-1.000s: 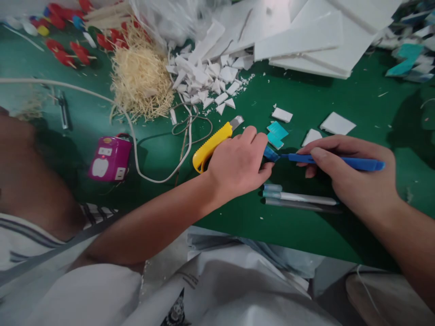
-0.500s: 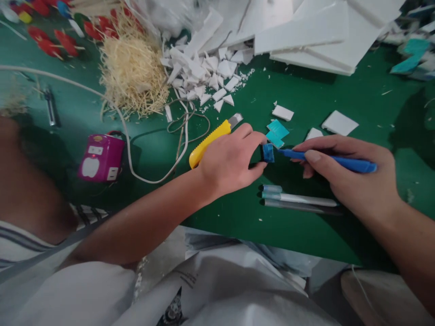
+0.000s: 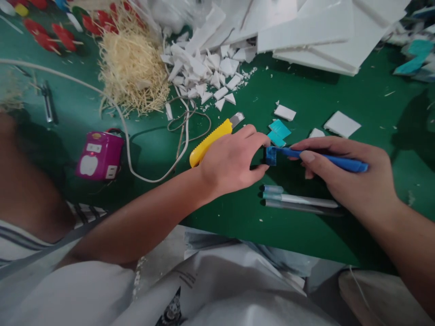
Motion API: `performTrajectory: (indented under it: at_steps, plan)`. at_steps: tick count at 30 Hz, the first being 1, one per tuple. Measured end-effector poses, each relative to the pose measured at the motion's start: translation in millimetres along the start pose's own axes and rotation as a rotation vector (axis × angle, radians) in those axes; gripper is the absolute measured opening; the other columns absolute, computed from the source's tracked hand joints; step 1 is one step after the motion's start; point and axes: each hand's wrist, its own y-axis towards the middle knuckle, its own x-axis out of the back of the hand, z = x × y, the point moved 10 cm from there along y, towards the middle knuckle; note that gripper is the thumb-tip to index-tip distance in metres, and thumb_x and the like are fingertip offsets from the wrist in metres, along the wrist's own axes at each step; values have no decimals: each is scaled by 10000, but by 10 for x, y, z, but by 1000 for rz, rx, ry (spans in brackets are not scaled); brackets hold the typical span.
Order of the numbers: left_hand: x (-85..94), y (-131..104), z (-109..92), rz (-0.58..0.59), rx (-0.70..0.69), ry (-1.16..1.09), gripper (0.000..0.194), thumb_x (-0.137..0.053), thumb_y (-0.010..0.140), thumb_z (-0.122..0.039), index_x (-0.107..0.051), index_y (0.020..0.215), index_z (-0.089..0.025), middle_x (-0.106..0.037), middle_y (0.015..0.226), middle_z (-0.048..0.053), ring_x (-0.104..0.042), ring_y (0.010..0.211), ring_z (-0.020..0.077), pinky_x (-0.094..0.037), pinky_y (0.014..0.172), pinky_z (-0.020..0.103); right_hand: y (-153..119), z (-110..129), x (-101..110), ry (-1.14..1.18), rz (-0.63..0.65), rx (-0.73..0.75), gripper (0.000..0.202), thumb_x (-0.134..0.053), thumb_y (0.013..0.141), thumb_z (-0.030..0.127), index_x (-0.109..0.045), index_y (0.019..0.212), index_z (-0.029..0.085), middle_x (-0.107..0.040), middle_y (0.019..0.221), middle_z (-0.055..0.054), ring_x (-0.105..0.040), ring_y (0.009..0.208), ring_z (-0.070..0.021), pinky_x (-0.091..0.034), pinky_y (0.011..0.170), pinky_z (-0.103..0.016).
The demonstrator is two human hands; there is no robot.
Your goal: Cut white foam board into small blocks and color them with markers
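Observation:
Between the thumb and forefinger of my left hand [image 3: 231, 158] is a small blue-coloured foam block [image 3: 271, 155]. My right hand [image 3: 353, 167] grips a blue marker pen [image 3: 340, 162] like a pencil, its tip at the block's upper right edge. A yellow utility knife [image 3: 214, 141] with its blade out lies just beyond my left hand, partly covered by it. Past the block are turquoise pieces [image 3: 279, 132] and a white foam piece [image 3: 284, 112]. A white-barrelled pen [image 3: 306, 200], a grey pen [image 3: 299, 207] and a pen cap [image 3: 273, 189] lie nearer me.
A magenta power adapter [image 3: 100, 155] and a white cable [image 3: 146, 180] lie left. Behind are a heap of thin wooden sticks [image 3: 132, 74], white foam scraps [image 3: 200, 68] and stacked foam sheets [image 3: 312, 27]. Someone's arm [image 3: 30, 176] rests at the left edge.
The marker has shifted slightly left, so its tip now meets the block's upper edge. My left hand still pinches the block. The whole view has moved a little.

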Motion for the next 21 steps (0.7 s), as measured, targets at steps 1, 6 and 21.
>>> performTrajectory:
  at_steps: [1, 6, 21]
  plan:
    - [1, -1, 2, 0, 1, -1, 315, -714, 946, -309, -721, 1234, -183, -704, 1111, 60, -709, 959, 222, -525, 781, 336, 2, 4, -12, -3, 13, 1, 157, -822, 867, 447, -843, 879, 292, -684, 621, 12, -593, 500, -142, -494, 459, -295]
    - [15, -7, 4, -8, -4, 2, 324, -711, 934, -294, -712, 1241, -190, -711, 1113, 57, -709, 976, 217, -535, 798, 327, 10, 36, -23, 32, 25, 21, 132, -815, 840, 381, -818, 751, 282, -736, 645, 1, -610, 500, -141, -508, 464, -287]
    - [15, -1, 1, -8, -6, 16, 325, -704, 943, -306, -711, 1244, -186, -712, 1117, 62, -712, 964, 220, -523, 779, 325, -9, 28, -24, 8, 31, 22, 130, -820, 870, 413, -839, 834, 290, -695, 621, 7, -611, 512, -150, -509, 473, -295]
